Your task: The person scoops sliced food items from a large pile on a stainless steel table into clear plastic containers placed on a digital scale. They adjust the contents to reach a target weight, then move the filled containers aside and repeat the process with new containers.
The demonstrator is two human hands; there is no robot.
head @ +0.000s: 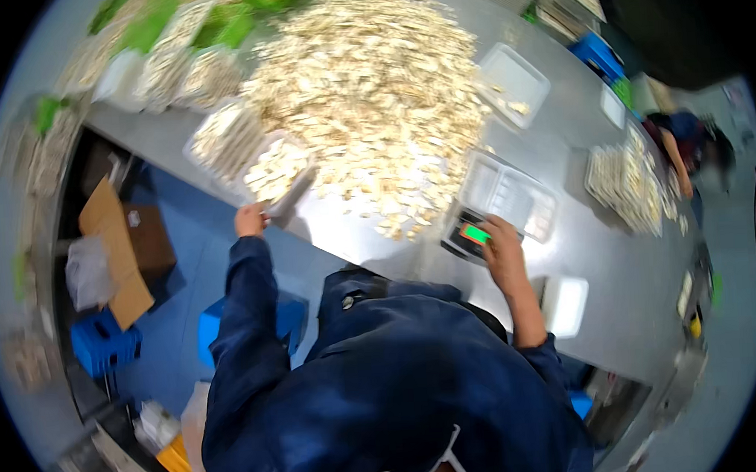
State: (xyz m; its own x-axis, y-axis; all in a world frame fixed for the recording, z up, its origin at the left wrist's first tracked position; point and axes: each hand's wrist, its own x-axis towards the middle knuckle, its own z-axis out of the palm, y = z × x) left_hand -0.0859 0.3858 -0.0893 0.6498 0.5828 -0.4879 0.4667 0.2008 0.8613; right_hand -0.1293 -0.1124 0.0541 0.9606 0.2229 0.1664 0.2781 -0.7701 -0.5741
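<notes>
My left hand (pixel 251 220) grips the near corner of a translucent plastic tray (pixel 276 171) filled with pale slices, at the table's front edge. Past it spreads a large heap of pale dried slices (pixel 370 89). My right hand (pixel 506 255) is at a small digital scale (pixel 456 232) with a lit green display (pixel 476 233). Its fingertips are bunched beside the display; whether they press or hold anything is unclear. A clear compartmented plastic tray (pixel 507 194) sits on the scale, with no slices visible in it.
Stacked filled trays (pixel 224 138) stand left of the heap; another stack (pixel 622 181) is on the right. A white tray (pixel 514 84) holds a few slices. A white container (pixel 566 306) lies near my right forearm. Another person (pixel 687 139) stands at far right. A cardboard box (pixel 125 249) is below left.
</notes>
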